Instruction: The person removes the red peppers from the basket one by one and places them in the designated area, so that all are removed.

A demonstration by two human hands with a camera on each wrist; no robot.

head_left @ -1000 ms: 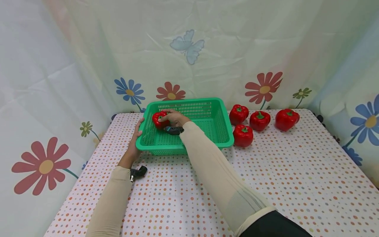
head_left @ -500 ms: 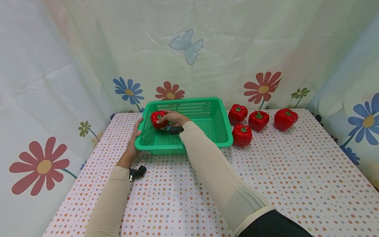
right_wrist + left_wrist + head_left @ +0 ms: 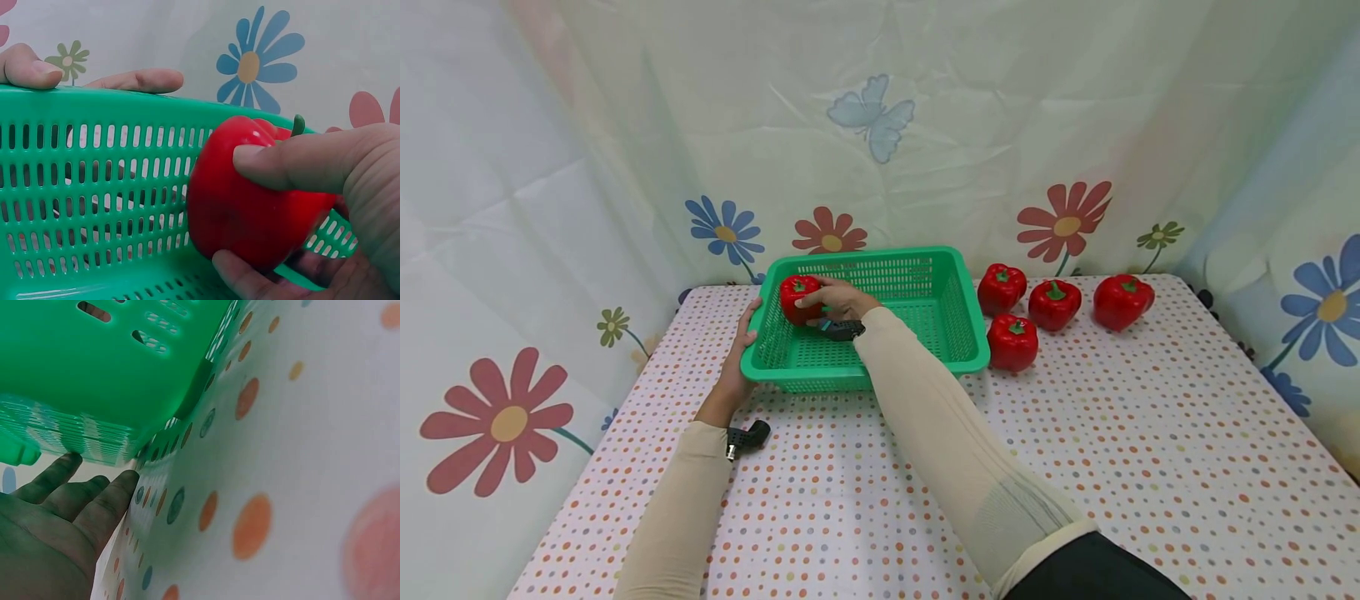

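My right hand (image 3: 831,300) reaches into the far left corner of a green slotted basket (image 3: 958,333) and grips a red bell pepper (image 3: 795,297), thumb on top and fingers under it (image 3: 250,200). The pepper sits just above the basket floor near the left wall (image 3: 94,187). My left hand (image 3: 741,346) holds the basket's left rim, fingers lying along the outer wall (image 3: 100,500), fingertips showing over the rim (image 3: 134,80).
Three more red peppers stand in a row at the back right (image 3: 1002,287) (image 3: 1054,304) (image 3: 1122,301), and another (image 3: 1013,342) sits beside the basket's right wall. The dotted tablecloth (image 3: 1075,467) ends at a flowered curtain behind and on both sides.
The right hand has shifted the pepper slightly left and toward the basket's far corner. The left hand stays on the rim.
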